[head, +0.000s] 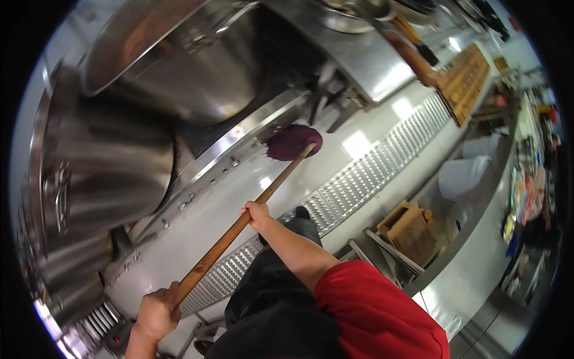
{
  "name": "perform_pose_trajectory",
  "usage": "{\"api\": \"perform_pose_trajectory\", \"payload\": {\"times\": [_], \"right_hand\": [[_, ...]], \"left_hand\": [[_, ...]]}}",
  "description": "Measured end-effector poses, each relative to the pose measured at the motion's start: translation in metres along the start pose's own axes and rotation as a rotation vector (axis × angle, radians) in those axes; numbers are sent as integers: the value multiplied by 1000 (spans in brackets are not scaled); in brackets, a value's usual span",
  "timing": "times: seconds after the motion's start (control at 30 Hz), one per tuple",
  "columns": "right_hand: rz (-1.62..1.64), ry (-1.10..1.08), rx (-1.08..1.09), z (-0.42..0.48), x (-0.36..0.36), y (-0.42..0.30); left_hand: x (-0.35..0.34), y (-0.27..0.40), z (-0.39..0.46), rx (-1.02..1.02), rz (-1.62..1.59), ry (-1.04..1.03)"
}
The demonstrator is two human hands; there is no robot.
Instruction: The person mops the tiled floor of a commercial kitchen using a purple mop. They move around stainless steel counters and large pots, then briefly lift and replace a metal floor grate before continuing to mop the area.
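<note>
A mop's wooden handle (224, 244) runs slantwise across the view from the lower left to the floor ahead. My left hand (157, 309) is wrapped around its upper end. Farther down the shaft, my right hand (257, 215) also grips the wood, its arm coming out of a red sleeve. The dark purple mop head (291, 142) lies spread on the pale, shiny floor (251, 190), close to the foot of the stove. Strands on its far side reach towards the stove's front edge (237, 131).
Large steel stockpots (107, 166) stand on the stove along the left. A perforated metal drain grate (358, 175) runs along the floor by my feet. On the right, a steel counter (475, 264) has a cardboard box (408, 229) and white buckets (464, 177) beneath it. A wooden board (464, 83) sits farther off.
</note>
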State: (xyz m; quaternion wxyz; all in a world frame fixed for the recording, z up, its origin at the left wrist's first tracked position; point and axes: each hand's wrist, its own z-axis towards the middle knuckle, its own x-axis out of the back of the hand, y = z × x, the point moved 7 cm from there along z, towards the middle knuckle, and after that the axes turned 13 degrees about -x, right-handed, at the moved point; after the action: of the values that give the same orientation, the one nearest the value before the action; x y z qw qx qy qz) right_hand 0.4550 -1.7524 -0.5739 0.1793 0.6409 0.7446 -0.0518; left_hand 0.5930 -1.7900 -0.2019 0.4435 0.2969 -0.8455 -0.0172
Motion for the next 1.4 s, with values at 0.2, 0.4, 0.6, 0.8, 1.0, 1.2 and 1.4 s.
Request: {"api": "perform_pose_trajectory", "payload": {"times": [0.2, 0.4, 0.6, 0.8, 1.0, 1.2, 1.4], "right_hand": [[154, 13, 115, -21, 58, -85], [283, 3, 218, 3, 152, -160], [328, 51, 201, -32, 200, -140], [308, 62, 27, 1, 135, -28], [124, 84, 0, 43, 48, 84], [-156, 165, -139, 117, 7, 240], [-309, 224, -285, 97, -82, 414]], "left_hand": [[21, 43, 82, -182, -10, 53], [-16, 83, 151, -351, 22, 37], [-32, 99, 155, -431, 177, -31], [-36, 10, 66, -287, 158, -17], [-87, -93, -51, -134, 96, 33], [-145, -178, -186, 62, -145, 45], [-139, -213, -329, 399, -447, 108]]}}
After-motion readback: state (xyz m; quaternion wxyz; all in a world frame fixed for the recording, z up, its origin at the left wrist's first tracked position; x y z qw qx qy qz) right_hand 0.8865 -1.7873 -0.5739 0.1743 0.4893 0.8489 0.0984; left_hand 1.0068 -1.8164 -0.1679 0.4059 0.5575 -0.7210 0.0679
